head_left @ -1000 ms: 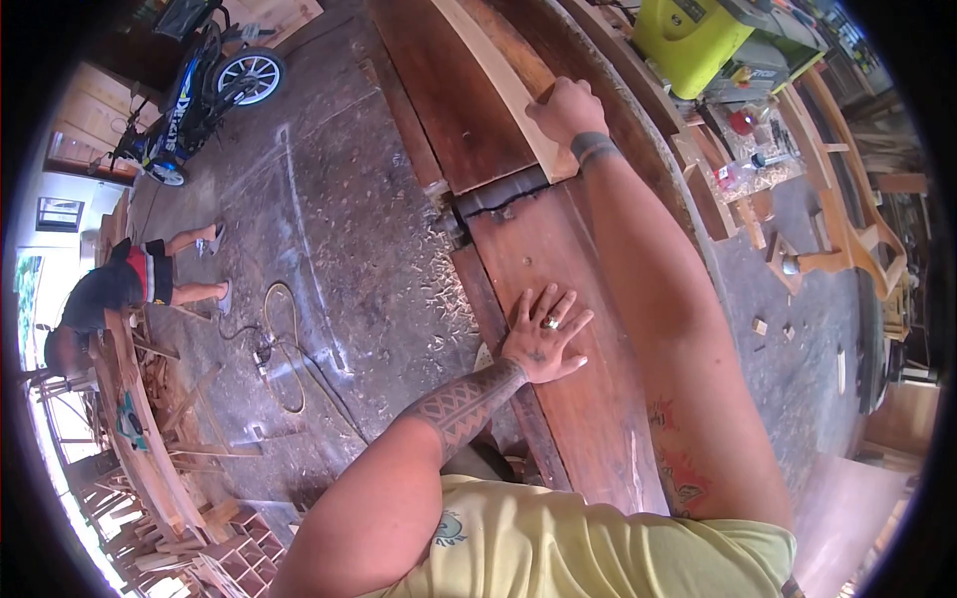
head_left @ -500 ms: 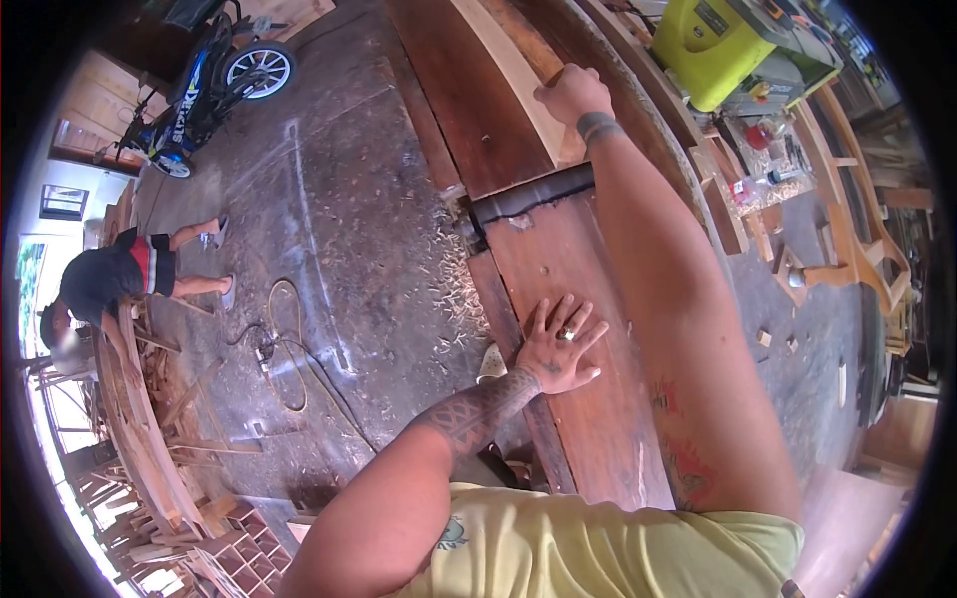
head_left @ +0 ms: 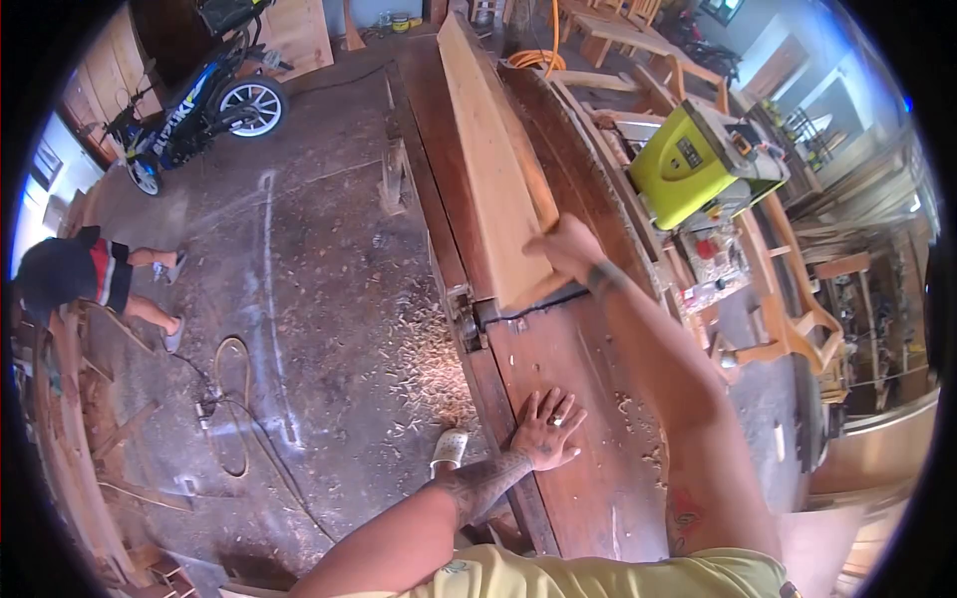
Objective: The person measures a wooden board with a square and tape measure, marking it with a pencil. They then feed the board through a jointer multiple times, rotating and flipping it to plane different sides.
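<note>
A long pale wooden plank (head_left: 488,159) lies along a long reddish-brown jointer bed (head_left: 578,448), its near end over the dark cutter gap (head_left: 528,304). My right hand (head_left: 566,247) is closed on the plank's near end, arm stretched out. My left hand (head_left: 545,431) lies flat on the near bed, fingers spread, a ring on one finger, holding nothing.
A yellow-green machine (head_left: 688,159) stands to the right among wooden frames (head_left: 797,319). Wood shavings (head_left: 429,369) and a cable (head_left: 234,399) lie on the concrete floor. A motorbike (head_left: 194,110) is parked far left. Another person (head_left: 75,274) bends over stacked timber at the left.
The view has tilted up, showing the plank's full length. My right hand stays on the plank's end near the cutter gap; my left hand stays flat on the bed.
</note>
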`<state>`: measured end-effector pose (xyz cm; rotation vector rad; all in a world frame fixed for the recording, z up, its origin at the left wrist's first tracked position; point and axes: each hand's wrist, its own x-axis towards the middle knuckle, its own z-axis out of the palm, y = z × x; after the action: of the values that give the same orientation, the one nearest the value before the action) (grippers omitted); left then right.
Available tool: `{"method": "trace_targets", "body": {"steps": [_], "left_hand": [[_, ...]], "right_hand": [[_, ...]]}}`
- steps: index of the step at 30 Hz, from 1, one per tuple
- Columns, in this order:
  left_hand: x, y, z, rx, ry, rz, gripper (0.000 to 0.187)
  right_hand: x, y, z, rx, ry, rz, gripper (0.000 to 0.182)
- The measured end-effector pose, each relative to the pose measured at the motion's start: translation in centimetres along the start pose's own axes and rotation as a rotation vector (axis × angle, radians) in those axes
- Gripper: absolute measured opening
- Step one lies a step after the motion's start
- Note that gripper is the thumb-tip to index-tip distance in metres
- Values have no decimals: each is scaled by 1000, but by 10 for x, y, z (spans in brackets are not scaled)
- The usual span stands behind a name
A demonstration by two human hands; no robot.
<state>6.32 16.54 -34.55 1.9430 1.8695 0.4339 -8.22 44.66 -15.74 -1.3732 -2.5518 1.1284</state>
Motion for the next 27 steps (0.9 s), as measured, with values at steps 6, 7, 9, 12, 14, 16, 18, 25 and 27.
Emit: {"method": "trace_targets", "body": {"steps": [6,7,9,12,14,16,18,25,27], "left_hand": [[-2,-29,-13,-268,-177,150,66],[-5,-36,-16,-386,-264,192,63],[-21,-35,-13,-1040,253,25,59],[-55,-15,-36,-1550,236,-9,56],[-86,1,-50,-1799,192,-3,54],[-124,24,-58,-2002,168,-12,52],[-166,43,-64,-2148,169,-38,50],[-270,62,-88,-1430,561,-113,44],[-285,70,-91,-1052,610,-47,42]], "right_hand": [[-184,3,17,944,-126,213,42],[-211,13,20,1053,-177,230,34],[-264,35,27,1231,-271,231,28],[-337,81,49,817,-193,-528,35],[-386,69,50,906,-172,-246,35],[-437,52,60,1306,-225,320,26],[-474,82,79,1521,-409,266,25],[-584,74,173,1674,-322,426,68],[-592,88,205,2038,-530,322,70]]}}
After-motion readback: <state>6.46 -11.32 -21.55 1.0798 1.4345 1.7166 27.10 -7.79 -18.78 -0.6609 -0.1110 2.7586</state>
